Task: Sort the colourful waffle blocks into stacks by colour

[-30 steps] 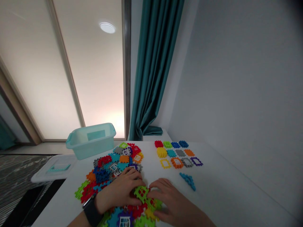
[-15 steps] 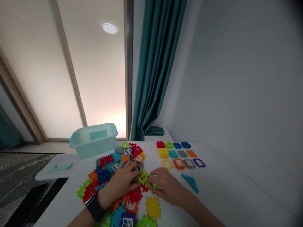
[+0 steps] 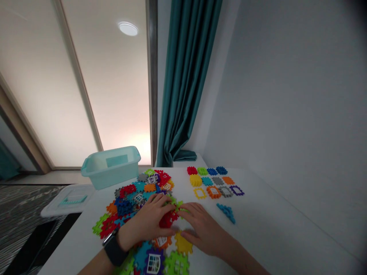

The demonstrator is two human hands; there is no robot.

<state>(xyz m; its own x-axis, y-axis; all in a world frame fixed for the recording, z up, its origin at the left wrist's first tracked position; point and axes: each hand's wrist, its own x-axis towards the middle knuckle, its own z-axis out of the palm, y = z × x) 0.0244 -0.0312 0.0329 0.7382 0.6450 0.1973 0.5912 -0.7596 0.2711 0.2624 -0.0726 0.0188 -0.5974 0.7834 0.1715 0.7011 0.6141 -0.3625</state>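
Note:
My left hand (image 3: 153,217), a dark watch (image 3: 114,247) on its wrist, lies over a heap of colourful toothed building tiles. Its fingers and thumb are apart. A red tile (image 3: 168,219) shows between them. My right hand (image 3: 202,228) reaches in from the right, thumb spread away from the fingers. Its fingertips touch or nearly touch a lime green tile (image 3: 178,205), partly hidden between both hands. Under the right thumb is a yellow tile (image 3: 183,243). Nearer me lie a purple tile with a white window (image 3: 154,263) and a green tile (image 3: 177,262).
Tiles stand sorted by colour in rows at the back right, among them a yellow stack (image 3: 195,180) and a purple frame (image 3: 237,190). Blue triangular pieces (image 3: 226,212) lie in front of them. A mint plastic bin (image 3: 114,173) and its lid (image 3: 67,200) are at the left.
The lime green tile between my hands has shifted away from me. My right thumb has spread off it and now lies by the yellow tile. The view has moved slightly.

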